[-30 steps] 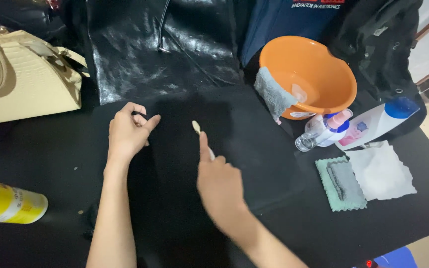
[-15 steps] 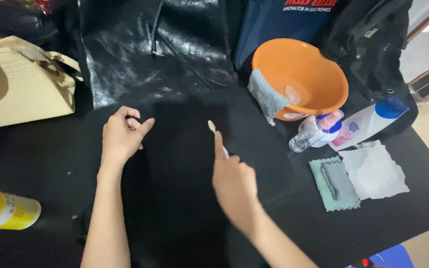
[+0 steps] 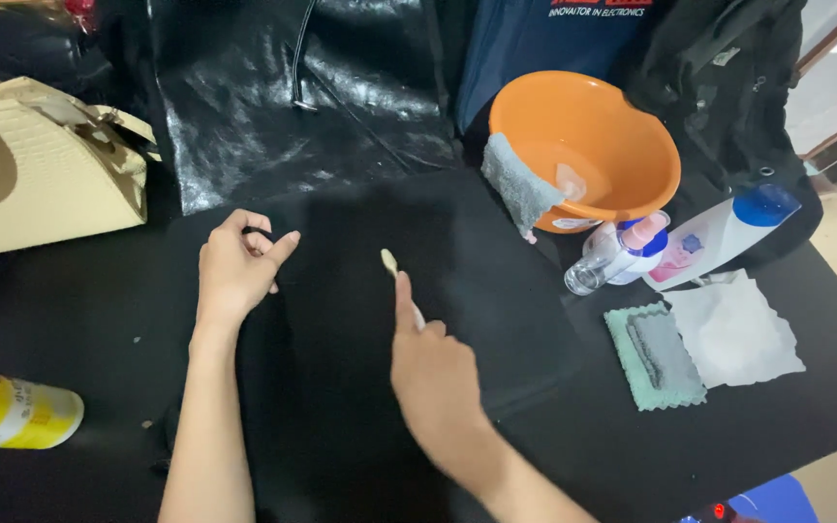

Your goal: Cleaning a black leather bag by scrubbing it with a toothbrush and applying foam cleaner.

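Note:
My right hand (image 3: pixel 433 363) grips a small pale brush (image 3: pixel 394 269), its head resting on a matte black bag (image 3: pixel 418 291) that lies flat on the black table. My left hand (image 3: pixel 237 266) pinches the bag's upper left edge, fingers closed on the fabric. A shiny black leather garment (image 3: pixel 293 87) lies just beyond the bag.
A cream handbag (image 3: pixel 41 165) sits far left, a yellow spray can (image 3: pixel 12 412) near left. At right stand an orange basin (image 3: pixel 588 150) with a grey cloth (image 3: pixel 518 184), a small spray bottle (image 3: pixel 617 257), a white tube (image 3: pixel 724 237), a green cloth (image 3: pixel 653 356) and a white cloth (image 3: pixel 738 329).
My right hand with the brush has shifted slightly right and toward me over the bag. My left hand keeps its pinch on the bag's edge.

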